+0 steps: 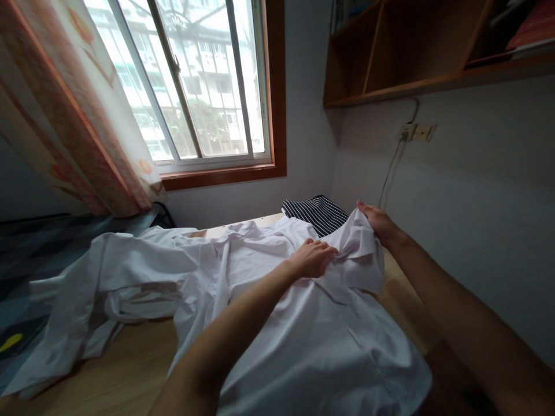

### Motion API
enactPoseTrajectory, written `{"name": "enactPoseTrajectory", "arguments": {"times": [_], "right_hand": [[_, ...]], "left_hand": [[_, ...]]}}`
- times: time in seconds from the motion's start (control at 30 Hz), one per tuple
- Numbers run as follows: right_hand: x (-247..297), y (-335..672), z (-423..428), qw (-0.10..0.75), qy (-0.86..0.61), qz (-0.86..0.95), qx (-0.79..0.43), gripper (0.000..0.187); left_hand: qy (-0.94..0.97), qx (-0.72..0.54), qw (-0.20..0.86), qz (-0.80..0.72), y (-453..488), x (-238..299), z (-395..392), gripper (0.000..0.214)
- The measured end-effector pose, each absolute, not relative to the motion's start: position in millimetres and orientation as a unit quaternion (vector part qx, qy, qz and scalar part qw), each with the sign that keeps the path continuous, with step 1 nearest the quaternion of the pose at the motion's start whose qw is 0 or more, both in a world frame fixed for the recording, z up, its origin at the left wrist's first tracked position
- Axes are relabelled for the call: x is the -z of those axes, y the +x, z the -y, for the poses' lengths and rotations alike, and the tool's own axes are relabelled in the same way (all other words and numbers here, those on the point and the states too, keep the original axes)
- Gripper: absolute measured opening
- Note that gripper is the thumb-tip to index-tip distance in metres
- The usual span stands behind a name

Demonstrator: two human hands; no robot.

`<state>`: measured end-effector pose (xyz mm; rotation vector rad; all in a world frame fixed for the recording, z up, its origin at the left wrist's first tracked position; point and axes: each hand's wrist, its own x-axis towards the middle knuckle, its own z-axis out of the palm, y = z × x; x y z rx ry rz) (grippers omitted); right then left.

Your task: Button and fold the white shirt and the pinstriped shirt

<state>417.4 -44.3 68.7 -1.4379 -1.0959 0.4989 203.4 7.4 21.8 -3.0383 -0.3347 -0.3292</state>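
Observation:
A white long-sleeved shirt [269, 323] lies spread over the wooden table, wrinkled, with one sleeve stretched out to the left and hanging past the table's edge. My left hand [313, 258] rests on the upper right of the shirt, its fingers curled into the fabric. Farther right, my right hand [378, 224] grips a raised fold of the same shirt, thumb side up, lifting it into a peak. Some of its fingers are hidden behind the cloth.
Behind the shirt lies a folded black-and-white striped cloth [318, 212]. Wooden table [130, 370] shows at the lower left. A dark checked surface [78, 237] adjoins it on the left. Ahead are a window [208, 86] and curtain [73, 104]; a shelf [416, 52] and plugged-in socket [410, 132] are on the right wall.

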Motion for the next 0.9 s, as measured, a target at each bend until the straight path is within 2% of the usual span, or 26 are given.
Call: {"name": "enactPoseTrajectory", "arguments": {"times": [0.07,0.17,0.23,0.33,0.4,0.5,0.67,0.73,0.83,0.9], "right_hand": [[-63,433,38,0.515,-0.686,0.500,-0.122,0.036],[-51,463,28,0.338,-0.788,0.511,0.060,0.024],[-40,483,25,0.239,-0.823,0.501,0.119,0.019],[-17,506,25,0.170,-0.844,0.496,0.111,0.024],[1,513,28,0.160,-0.853,0.488,0.093,0.025],[24,503,35,0.178,-0.851,0.480,0.114,0.025],[33,433,73,0.296,-0.746,0.567,0.185,0.038],[31,395,101,0.322,-0.676,0.651,0.124,0.036],[29,341,140,0.286,-0.594,0.751,-0.038,0.045],[29,314,155,0.248,-0.573,0.772,-0.115,0.056]], "left_hand": [[-0.989,0.079,0.047,0.112,208,-21,-14,0.031],[-0.986,0.100,0.084,0.107,195,-25,-22,0.009],[-0.977,0.136,0.114,0.120,171,-27,-26,0.011],[-0.961,0.154,0.160,0.166,121,-25,-32,0.016],[-0.962,0.119,0.168,0.181,89,-23,-35,0.015],[-0.975,0.031,0.124,0.184,59,-20,-35,0.012],[-0.968,0.007,0.014,0.251,64,-23,-34,0.017],[-0.947,0.016,-0.023,0.319,75,-24,-35,0.016],[-0.903,-0.037,-0.082,0.420,91,-23,-34,0.046],[-0.877,-0.082,-0.073,0.467,97,-21,-31,0.056]]}}
